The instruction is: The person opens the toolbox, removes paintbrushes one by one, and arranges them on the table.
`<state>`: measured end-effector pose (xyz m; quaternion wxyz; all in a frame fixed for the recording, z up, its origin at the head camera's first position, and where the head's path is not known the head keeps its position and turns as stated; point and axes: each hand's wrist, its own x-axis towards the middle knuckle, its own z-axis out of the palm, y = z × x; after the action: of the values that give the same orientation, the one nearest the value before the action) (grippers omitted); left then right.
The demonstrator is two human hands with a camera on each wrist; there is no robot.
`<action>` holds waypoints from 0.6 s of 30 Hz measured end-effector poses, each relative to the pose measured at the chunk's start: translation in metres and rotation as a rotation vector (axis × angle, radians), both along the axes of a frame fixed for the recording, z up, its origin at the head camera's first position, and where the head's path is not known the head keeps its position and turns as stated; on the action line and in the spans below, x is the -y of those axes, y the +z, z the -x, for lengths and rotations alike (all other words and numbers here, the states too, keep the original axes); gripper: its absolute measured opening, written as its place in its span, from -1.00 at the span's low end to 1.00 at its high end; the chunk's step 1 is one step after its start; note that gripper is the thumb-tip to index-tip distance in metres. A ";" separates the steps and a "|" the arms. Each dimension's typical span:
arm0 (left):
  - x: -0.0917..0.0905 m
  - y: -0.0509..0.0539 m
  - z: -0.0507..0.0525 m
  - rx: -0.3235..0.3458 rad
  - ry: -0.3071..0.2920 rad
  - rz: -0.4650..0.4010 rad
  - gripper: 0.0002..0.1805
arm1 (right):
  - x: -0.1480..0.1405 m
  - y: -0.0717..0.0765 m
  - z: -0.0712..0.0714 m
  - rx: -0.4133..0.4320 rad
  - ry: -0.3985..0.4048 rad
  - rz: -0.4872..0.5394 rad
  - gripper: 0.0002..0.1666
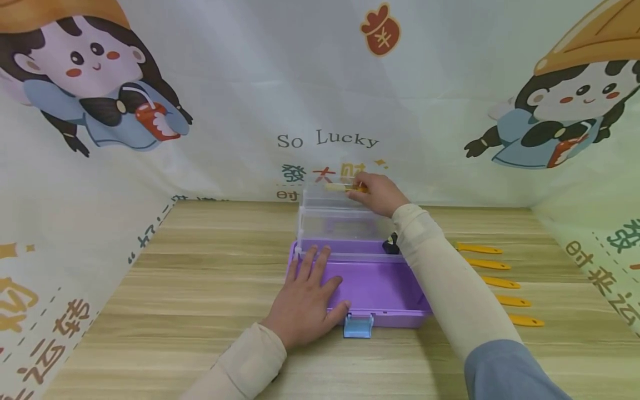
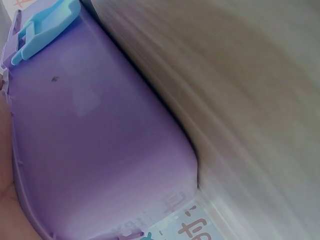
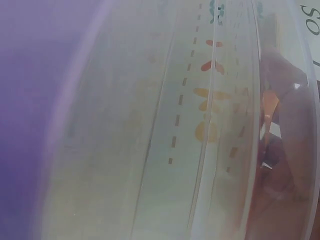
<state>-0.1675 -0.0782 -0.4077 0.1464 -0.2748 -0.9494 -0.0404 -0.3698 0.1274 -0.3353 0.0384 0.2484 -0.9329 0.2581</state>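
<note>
An open purple box [image 1: 372, 286] with a light blue latch [image 1: 358, 326] sits on the table, its clear tiered part [image 1: 345, 225] raised at the back. My left hand [image 1: 306, 303] rests with spread fingers on the box's front left corner. Up at the top clear tier, my right hand [image 1: 381, 193] pinches a small flat brush with an orange handle [image 1: 362, 188] and a pale tip [image 1: 336, 188]. Through the clear plastic in the right wrist view, the right-hand fingers [image 3: 295, 135] show around the orange handle [image 3: 269, 106].
Several orange handles [image 1: 480, 248] lie in a row on the wooden table [image 1: 210, 266], right of the box; the right forearm hides their other ends. A small black item [image 1: 391, 244] is at the back of the box. Printed cloth [image 1: 240, 111] encloses the table's back and sides.
</note>
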 end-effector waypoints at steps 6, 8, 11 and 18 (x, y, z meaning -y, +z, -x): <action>-0.002 0.001 0.000 0.007 -0.003 0.003 -0.40 | -0.003 0.000 0.002 -0.054 0.018 0.034 -0.66; -0.002 0.001 0.000 0.001 -0.001 0.003 -0.40 | -0.004 0.001 0.003 -0.074 0.028 0.034 -0.65; -0.002 0.001 0.000 -0.004 -0.001 0.000 -0.40 | -0.005 0.002 0.003 -0.090 0.038 0.016 -0.62; 0.000 -0.001 0.001 -0.014 -0.005 -0.013 -0.41 | -0.011 0.018 -0.006 -0.104 0.060 -0.060 -0.60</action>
<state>-0.1684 -0.0783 -0.4083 0.1547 -0.2764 -0.9474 -0.0449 -0.3642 0.1387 -0.3177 0.0717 0.2903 -0.9291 0.2177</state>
